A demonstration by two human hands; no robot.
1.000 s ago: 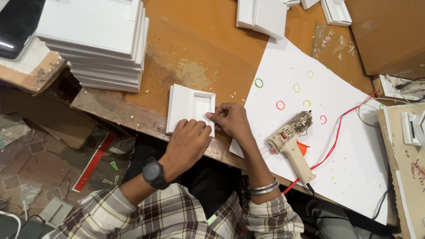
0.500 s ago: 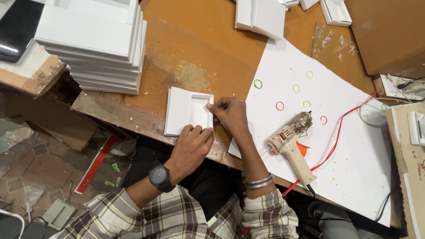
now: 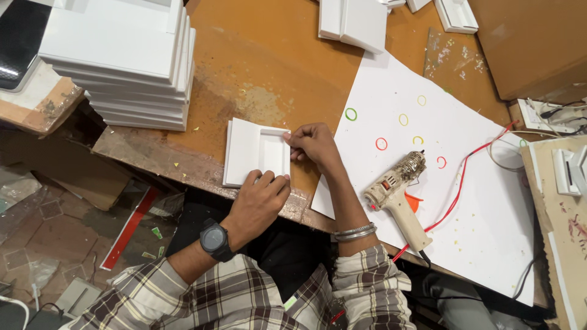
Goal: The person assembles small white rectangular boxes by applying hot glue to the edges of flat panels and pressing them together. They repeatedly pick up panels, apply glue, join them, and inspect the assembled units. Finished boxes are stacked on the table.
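A small white foam-board tray (image 3: 247, 150) with a raised rim lies near the front edge of the orange worktable (image 3: 275, 67). My left hand (image 3: 260, 201), with a black watch at the wrist, presses its fingertips on the tray's front right corner. My right hand (image 3: 313, 145), with metal bangles on the forearm, pinches the tray's right wall near the far corner. Both hands hold the same piece flat on the table.
A tall stack of white foam-board pieces (image 3: 125, 58) stands at the far left. A glue gun (image 3: 397, 189) with a red cord lies on a white sheet (image 3: 465, 201) marked with coloured rings. More white pieces (image 3: 354, 21) lie at the back, and scraps litter the floor.
The view has shifted slightly. My left hand has slid down to the tray's front right corner, while my right hand stays on the right wall.
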